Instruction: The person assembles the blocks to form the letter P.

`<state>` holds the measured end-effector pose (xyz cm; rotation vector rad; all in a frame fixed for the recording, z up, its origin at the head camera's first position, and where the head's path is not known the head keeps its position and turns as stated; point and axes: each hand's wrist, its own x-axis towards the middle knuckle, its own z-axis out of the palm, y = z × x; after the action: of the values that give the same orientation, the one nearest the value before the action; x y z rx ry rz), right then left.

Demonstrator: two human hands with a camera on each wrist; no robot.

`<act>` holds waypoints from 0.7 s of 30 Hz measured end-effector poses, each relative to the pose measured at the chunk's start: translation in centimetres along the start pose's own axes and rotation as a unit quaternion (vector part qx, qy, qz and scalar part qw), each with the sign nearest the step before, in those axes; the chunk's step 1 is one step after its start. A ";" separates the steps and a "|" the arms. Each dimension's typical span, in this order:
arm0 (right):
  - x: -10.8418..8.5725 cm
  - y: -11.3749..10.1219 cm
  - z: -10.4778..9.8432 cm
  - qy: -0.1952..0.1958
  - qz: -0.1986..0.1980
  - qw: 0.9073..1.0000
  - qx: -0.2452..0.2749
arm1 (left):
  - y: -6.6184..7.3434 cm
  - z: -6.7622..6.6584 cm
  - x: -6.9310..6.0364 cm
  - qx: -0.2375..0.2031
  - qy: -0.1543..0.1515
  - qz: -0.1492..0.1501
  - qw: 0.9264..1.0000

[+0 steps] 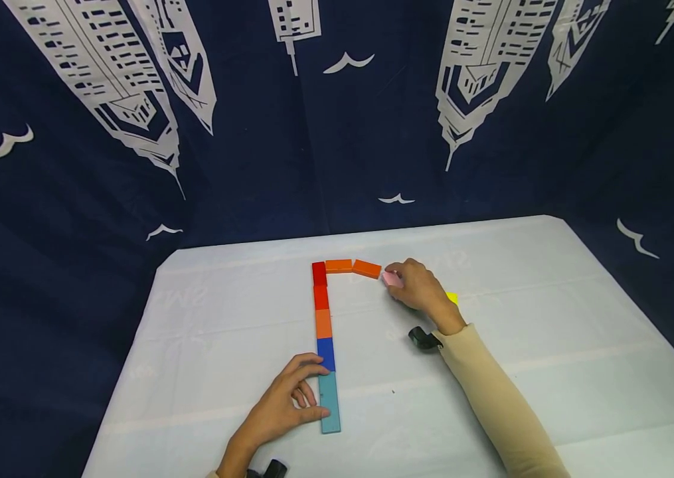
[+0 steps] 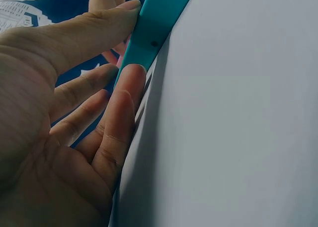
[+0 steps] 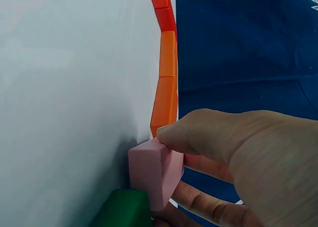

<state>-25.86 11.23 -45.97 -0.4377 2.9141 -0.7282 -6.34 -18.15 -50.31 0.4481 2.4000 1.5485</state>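
A pink block [image 3: 145,172] with angled faces is pinched by my right hand [image 1: 423,292], beside the end of a row of blocks. That row's near end is an orange block [image 1: 366,269], with another orange block [image 1: 338,266] behind it. A green block [image 3: 124,209] sits close to the pink one in the right wrist view; the hand hides it from the head view. My left hand [image 1: 285,401] rests its thumb and fingertips along the left edge of a long teal block [image 1: 329,405], fingers loosely extended. A blue block [image 1: 325,352] adjoins the teal one.
Above the blue block the line continues with a lighter orange block [image 1: 323,324] and two red blocks, one [image 1: 321,297] below the other [image 1: 319,273]. A yellow piece [image 1: 452,297] shows partly behind my right wrist. All lie on a white-covered table [image 1: 223,318] before a dark blue patterned cloth [image 1: 313,146].
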 end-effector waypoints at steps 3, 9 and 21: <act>0.1 0.1 0.1 -0.001 -0.002 1.000 0.001 | 0.0 0.0 0.0 0.001 0.000 0.005 1.000; 0.1 0.3 0.4 0.000 0.000 1.000 0.002 | -0.1 0.0 0.0 0.008 0.000 0.004 1.000; 0.1 0.4 0.4 -0.014 0.003 0.999 0.039 | -0.1 0.1 0.1 0.019 0.002 0.000 1.000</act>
<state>-25.99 11.38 -46.50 -0.4283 2.8490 -0.8236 -6.39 -18.07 -50.42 0.4520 2.4360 1.5078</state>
